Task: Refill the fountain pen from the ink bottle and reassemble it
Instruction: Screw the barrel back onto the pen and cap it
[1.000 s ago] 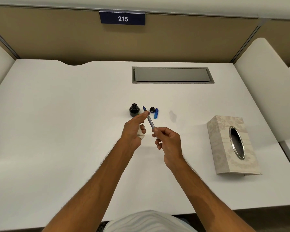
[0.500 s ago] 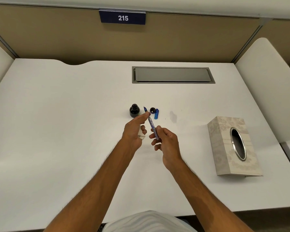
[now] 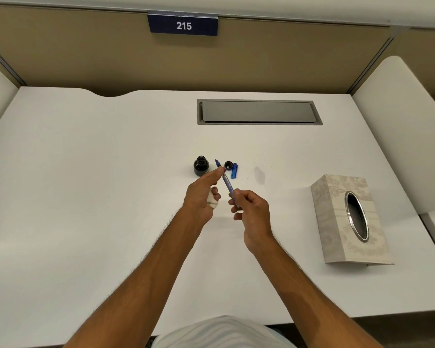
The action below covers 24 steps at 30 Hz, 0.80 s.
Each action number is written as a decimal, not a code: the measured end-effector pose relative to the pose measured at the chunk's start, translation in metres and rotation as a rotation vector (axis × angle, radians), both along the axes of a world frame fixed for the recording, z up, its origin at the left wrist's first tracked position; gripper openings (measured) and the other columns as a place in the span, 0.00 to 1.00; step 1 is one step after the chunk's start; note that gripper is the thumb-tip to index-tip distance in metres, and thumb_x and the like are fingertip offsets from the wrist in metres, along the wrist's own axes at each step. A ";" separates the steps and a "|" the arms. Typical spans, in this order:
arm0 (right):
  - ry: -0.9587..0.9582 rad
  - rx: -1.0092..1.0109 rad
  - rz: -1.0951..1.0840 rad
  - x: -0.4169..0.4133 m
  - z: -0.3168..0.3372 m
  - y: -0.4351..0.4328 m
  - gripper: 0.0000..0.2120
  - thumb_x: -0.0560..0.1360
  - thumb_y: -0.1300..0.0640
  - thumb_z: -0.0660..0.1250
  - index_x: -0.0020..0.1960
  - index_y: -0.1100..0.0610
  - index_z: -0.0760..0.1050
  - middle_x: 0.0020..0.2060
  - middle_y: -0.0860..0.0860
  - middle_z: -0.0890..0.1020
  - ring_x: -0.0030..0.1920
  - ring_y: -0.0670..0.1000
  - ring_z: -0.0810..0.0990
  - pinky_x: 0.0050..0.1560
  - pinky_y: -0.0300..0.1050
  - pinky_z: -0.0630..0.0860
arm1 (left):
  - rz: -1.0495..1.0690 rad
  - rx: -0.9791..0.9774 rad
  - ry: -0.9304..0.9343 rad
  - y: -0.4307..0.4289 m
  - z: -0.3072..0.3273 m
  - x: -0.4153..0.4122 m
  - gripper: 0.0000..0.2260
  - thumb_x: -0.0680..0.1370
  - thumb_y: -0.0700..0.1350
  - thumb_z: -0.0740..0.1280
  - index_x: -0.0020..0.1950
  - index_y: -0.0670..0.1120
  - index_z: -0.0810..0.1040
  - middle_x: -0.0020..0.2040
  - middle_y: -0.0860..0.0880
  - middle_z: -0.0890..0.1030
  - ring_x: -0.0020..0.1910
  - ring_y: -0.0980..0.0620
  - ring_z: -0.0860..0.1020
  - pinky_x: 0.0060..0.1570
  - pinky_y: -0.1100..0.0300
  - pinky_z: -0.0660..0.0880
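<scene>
pen: fountain pen [image 3: 227,184] held above desk [image 3: 86,197], nib away, toward ink bottle [image 3: 201,166]
left hand [image 3: 201,197]: fingertip pinch near nib; tissue wad [image 3: 212,200] tucked in palm
right hand [image 3: 251,212]: pinching rear end
bottle cap [image 3: 228,165], blue pen cap [image 3: 234,171]: on desk beyond the pen, right of the bottle

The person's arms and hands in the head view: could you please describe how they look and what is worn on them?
Both forearms are bare up to where the frame cuts them off, with no sleeves, watch, bracelet or gloves in view. The left hand has a white wrap, perhaps a bandage or tissue, around one finger. The right hand wears nothing, and no rings show. Fine hair lines the forearms.
</scene>
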State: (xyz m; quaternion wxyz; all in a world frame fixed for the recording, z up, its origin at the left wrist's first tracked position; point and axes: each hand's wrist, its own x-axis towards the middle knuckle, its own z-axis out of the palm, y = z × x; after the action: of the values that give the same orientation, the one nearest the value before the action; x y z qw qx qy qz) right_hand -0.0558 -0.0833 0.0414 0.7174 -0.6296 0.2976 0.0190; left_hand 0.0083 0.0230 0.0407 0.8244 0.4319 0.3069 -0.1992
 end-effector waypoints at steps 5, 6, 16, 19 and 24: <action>0.043 -0.036 0.008 0.001 -0.002 0.003 0.14 0.82 0.53 0.62 0.48 0.61 0.82 0.35 0.52 0.80 0.35 0.50 0.74 0.36 0.43 0.73 | -0.008 0.010 -0.004 -0.001 0.000 0.000 0.15 0.72 0.43 0.76 0.57 0.42 0.84 0.44 0.50 0.74 0.30 0.55 0.67 0.30 0.62 0.66; 0.048 -0.032 0.011 0.001 -0.002 0.004 0.14 0.82 0.53 0.62 0.48 0.61 0.82 0.35 0.52 0.80 0.35 0.50 0.74 0.36 0.43 0.73 | -0.012 0.012 -0.007 -0.001 0.000 0.000 0.15 0.72 0.44 0.76 0.58 0.42 0.84 0.44 0.50 0.74 0.30 0.55 0.67 0.30 0.62 0.67; 0.058 0.057 -0.016 0.000 0.000 0.000 0.12 0.78 0.52 0.68 0.53 0.61 0.81 0.41 0.54 0.84 0.37 0.51 0.79 0.36 0.43 0.74 | 0.008 0.018 -0.004 0.002 0.003 0.001 0.15 0.71 0.44 0.76 0.56 0.43 0.84 0.44 0.50 0.74 0.31 0.55 0.67 0.30 0.63 0.68; 0.018 0.067 -0.026 -0.003 0.002 -0.002 0.11 0.73 0.56 0.74 0.51 0.62 0.81 0.39 0.52 0.84 0.37 0.51 0.78 0.35 0.43 0.73 | 0.004 0.008 -0.015 0.001 0.004 0.001 0.15 0.72 0.43 0.76 0.58 0.43 0.84 0.43 0.51 0.74 0.31 0.55 0.67 0.29 0.64 0.67; -0.012 0.077 -0.023 -0.004 0.003 -0.003 0.07 0.73 0.60 0.73 0.49 0.62 0.81 0.38 0.52 0.83 0.36 0.51 0.77 0.35 0.43 0.71 | 0.004 -0.011 -0.017 0.000 0.003 0.000 0.14 0.72 0.43 0.75 0.57 0.43 0.84 0.43 0.51 0.74 0.31 0.55 0.66 0.30 0.64 0.67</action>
State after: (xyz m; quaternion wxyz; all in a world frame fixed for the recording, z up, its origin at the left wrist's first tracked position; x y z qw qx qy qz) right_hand -0.0602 -0.0860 0.0439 0.7429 -0.5983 0.2997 0.0185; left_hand 0.0086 0.0230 0.0438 0.8298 0.4284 0.2996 -0.1953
